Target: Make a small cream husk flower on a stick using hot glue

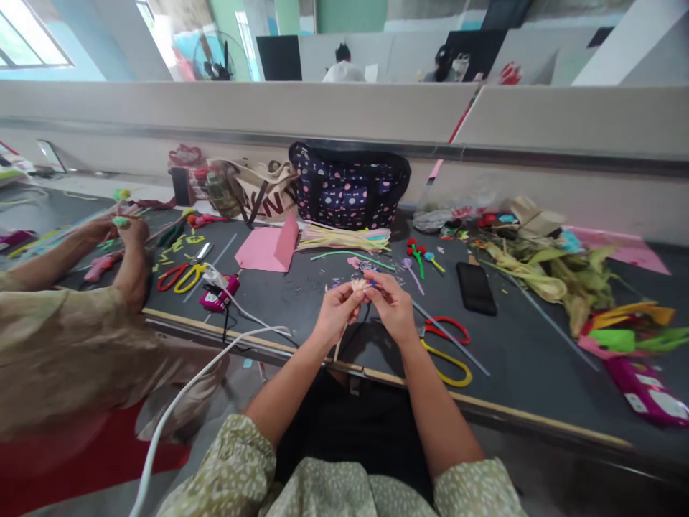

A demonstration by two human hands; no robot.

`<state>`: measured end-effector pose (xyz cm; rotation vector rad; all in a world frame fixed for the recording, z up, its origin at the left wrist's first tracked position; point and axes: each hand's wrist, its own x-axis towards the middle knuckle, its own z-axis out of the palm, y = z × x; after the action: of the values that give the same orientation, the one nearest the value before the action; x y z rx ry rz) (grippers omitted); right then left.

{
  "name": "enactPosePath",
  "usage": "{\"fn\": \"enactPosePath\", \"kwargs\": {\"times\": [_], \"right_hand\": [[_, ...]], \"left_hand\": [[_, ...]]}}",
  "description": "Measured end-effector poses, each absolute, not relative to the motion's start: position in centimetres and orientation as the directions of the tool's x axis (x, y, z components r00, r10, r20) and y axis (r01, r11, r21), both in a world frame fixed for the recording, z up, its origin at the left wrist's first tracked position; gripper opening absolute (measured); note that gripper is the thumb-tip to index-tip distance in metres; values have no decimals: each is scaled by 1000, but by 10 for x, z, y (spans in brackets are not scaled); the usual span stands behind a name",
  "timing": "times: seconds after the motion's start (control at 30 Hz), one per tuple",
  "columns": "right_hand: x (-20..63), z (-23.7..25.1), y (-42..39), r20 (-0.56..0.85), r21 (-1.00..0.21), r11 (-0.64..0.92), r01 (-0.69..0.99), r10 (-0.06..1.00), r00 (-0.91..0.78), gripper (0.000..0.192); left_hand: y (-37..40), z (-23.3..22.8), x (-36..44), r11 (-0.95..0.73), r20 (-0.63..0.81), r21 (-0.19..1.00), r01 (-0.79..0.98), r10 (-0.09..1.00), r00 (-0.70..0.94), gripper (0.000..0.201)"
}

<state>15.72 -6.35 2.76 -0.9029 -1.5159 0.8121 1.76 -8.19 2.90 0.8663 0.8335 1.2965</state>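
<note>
At the far left, a co-worker's hands (115, 233) rest on the dark table (517, 345), fingers closed about a thin stick topped with a small green pom-pom (121, 194). Right of them lie red and yellow scissors (183, 274), then a pink glue gun (219, 293) with its white cord (177, 402) trailing off the table's front edge. A folded pink sheet (269, 248) stands behind it, with a beige tote bag (266, 188) and a dark dotted bag (349, 185) against the partition. At centre, the person's left hand (338, 310) and right hand (392, 307) meet just above the table's near edge; both pinch a small pale craft piece (359, 285) between thumb and fingertips, a thin stick running down from it below the left hand. Behind the hands lies a bundle of pale pipe cleaners (344, 237). Just right of the right hand lies a second pair of scissors (446, 348) with red and yellow handles, then a black phone (476, 288) lying flat. Further right sits a heap of dried corn husks (543, 273), and at the far right a pink packet (649, 391) near the table edge.
</note>
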Motion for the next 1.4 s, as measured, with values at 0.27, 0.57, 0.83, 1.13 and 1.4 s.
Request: {"fn": "enactPosePath", "kwargs": {"times": [0.27,0.57,0.83,1.13,1.4], "right_hand": [[164,29,-19,423,-896,435,94,898,-118,28],[164,24,-12,511,-842,521,137,853,-107,25],[166,22,-21,515,-819,543,188,839,-176,30],[163,31,-27,552,-782,591,200,805,-219,37],[167,28,-30,483,-837,517,176,852,-203,37]], "left_hand": [[-39,26,29,215,-100,721,-659,973,208,44],[-22,13,27,271,-136,644,-716,961,242,40],[-27,0,23,286,-113,700,-654,949,294,39],[-32,-1,25,289,-128,713,-639,950,286,40],[-32,-6,25,283,-93,661,-696,950,297,37]]}}
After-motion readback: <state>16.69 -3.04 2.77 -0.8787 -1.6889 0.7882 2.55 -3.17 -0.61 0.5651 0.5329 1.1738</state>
